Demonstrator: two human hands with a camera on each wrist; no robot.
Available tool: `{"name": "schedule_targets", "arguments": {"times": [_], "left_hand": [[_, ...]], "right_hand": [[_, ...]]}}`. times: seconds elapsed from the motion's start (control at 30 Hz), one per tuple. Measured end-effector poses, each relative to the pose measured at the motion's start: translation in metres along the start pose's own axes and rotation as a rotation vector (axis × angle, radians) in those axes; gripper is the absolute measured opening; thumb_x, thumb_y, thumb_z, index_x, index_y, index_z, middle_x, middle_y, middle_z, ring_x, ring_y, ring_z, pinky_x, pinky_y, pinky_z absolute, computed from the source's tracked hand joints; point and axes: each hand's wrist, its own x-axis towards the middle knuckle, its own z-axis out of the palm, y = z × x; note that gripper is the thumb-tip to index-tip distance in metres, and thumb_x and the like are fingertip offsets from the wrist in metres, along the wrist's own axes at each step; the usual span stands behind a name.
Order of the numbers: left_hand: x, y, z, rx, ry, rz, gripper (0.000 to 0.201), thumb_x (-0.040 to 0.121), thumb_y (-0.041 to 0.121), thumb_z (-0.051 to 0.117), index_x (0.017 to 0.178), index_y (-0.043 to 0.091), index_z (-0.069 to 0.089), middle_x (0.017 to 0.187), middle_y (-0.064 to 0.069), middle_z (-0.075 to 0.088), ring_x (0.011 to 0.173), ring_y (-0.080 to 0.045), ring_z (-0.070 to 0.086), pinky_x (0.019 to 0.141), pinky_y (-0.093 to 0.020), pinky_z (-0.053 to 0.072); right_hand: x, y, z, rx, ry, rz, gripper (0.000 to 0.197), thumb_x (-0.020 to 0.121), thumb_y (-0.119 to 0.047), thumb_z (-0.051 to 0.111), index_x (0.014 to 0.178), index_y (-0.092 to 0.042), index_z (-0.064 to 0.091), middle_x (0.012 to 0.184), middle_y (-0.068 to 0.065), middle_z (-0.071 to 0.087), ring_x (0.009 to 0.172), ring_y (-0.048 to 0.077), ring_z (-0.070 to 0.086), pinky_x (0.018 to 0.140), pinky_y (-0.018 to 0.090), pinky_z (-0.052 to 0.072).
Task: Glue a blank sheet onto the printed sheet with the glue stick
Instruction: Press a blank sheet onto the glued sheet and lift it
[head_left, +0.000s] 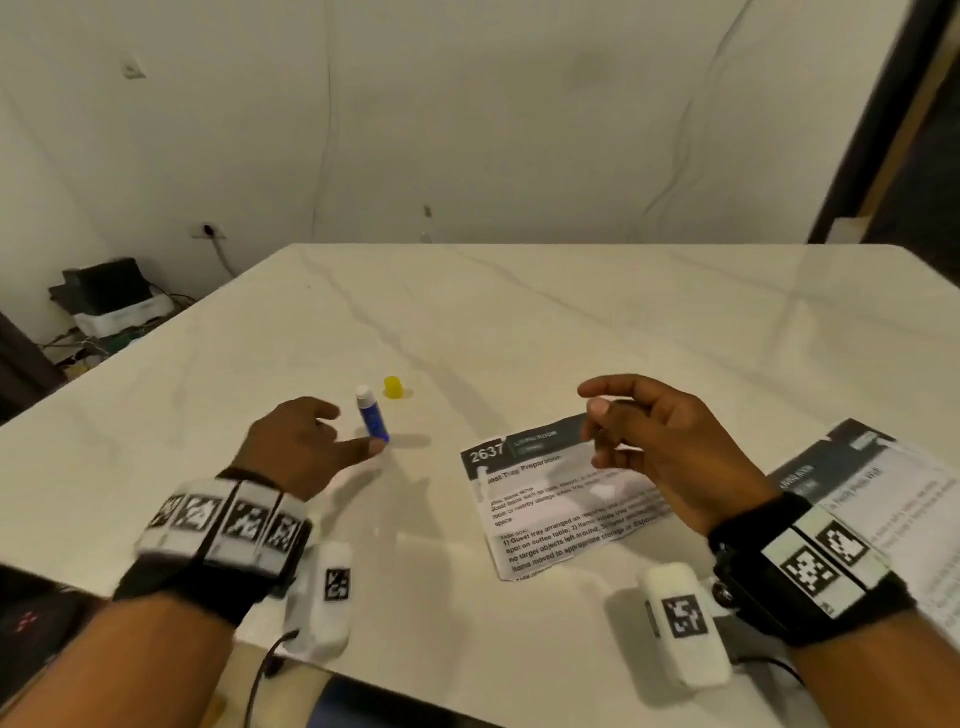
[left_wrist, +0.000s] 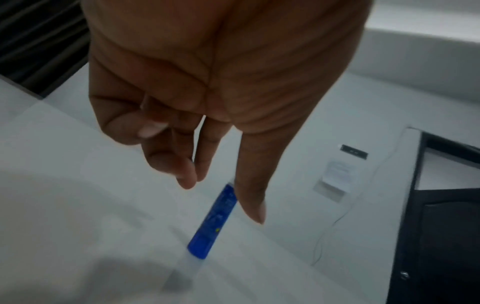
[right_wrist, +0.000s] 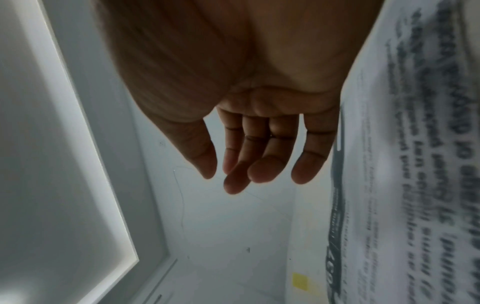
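Note:
A blue glue stick (head_left: 373, 420) stands uncapped on the white marble table (head_left: 571, 322), white tip up. Its yellow cap (head_left: 393, 387) sits just behind it. My left hand (head_left: 349, 428) is beside the stick with fingers loosely curled. The thumb lies along the stick's base and grips nothing; the left wrist view shows the glue stick (left_wrist: 207, 226) next to the thumb. A torn printed sheet (head_left: 561, 499) headed "2637" lies flat right of centre. My right hand (head_left: 595, 415) hovers over its top edge, fingers relaxed and empty, as the right wrist view confirms.
A second printed sheet (head_left: 893, 488) lies at the table's right edge, under my right wrist. Black and white boxes (head_left: 109, 301) with cables sit on the floor beyond the left edge. The table's front edge runs just under my forearms.

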Motion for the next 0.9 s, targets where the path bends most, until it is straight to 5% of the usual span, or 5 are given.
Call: {"name": "schedule_targets", "arguments": {"times": [0.17, 0.37, 0.5, 0.63, 0.9], "left_hand": [[-0.082, 0.052, 0.008, -0.09, -0.04, 0.363, 0.029, 0.079, 0.052, 0.07, 0.102, 0.036, 0.064, 0.085, 0.018, 0.07, 0.071, -0.001, 0.064, 0.061, -0.015, 0.039], [-0.114, 0.086, 0.05, -0.117, -0.302, 0.593, 0.032, 0.081, 0.056, 0.064, 0.109, 0.043, 0.065, 0.098, 0.027, 0.069, 0.087, 0.011, 0.062, 0.062, -0.004, 0.041], [-0.117, 0.088, 0.06, -0.116, -0.338, 0.6, 0.033, 0.081, 0.058, 0.063, 0.11, 0.043, 0.064, 0.103, 0.026, 0.067, 0.089, 0.005, 0.064, 0.065, -0.006, 0.039], [-0.12, 0.093, 0.063, -0.141, -0.342, 0.605, 0.03, 0.081, 0.056, 0.065, 0.107, 0.041, 0.065, 0.098, 0.026, 0.068, 0.087, 0.006, 0.064, 0.062, -0.002, 0.039], [-0.13, 0.099, 0.059, -0.176, -0.376, 0.594, 0.03, 0.08, 0.055, 0.065, 0.106, 0.041, 0.066, 0.096, 0.025, 0.069, 0.086, 0.005, 0.064, 0.06, 0.0, 0.041]], "right_hand": [[-0.031, -0.043, -0.028, -0.128, 0.132, -0.178, 0.016, 0.094, -0.013, 0.065, 0.109, -0.011, 0.073, 0.08, 0.009, 0.074, 0.071, 0.024, 0.063, 0.075, 0.038, 0.057], [-0.123, -0.051, -0.097, -0.703, 0.276, -0.076, 0.014, 0.091, -0.027, 0.07, 0.105, -0.025, 0.074, 0.093, -0.006, 0.078, 0.081, 0.003, 0.071, 0.08, 0.026, 0.058], [-0.186, -0.019, -0.133, -1.174, 0.259, 0.216, 0.054, 0.076, -0.061, 0.066, 0.127, -0.046, 0.057, 0.126, -0.028, 0.057, 0.098, -0.015, 0.054, 0.091, 0.011, 0.042], [-0.208, 0.006, -0.143, -1.286, 0.188, 0.261, 0.086, 0.067, -0.08, 0.055, 0.144, -0.049, 0.035, 0.141, -0.033, 0.03, 0.127, -0.007, 0.032, 0.111, 0.02, 0.029], [-0.182, 0.01, -0.136, -1.44, 0.246, 0.05, 0.03, 0.085, -0.025, 0.076, 0.115, -0.027, 0.074, 0.11, -0.004, 0.073, 0.095, 0.019, 0.07, 0.079, 0.027, 0.053]]}}
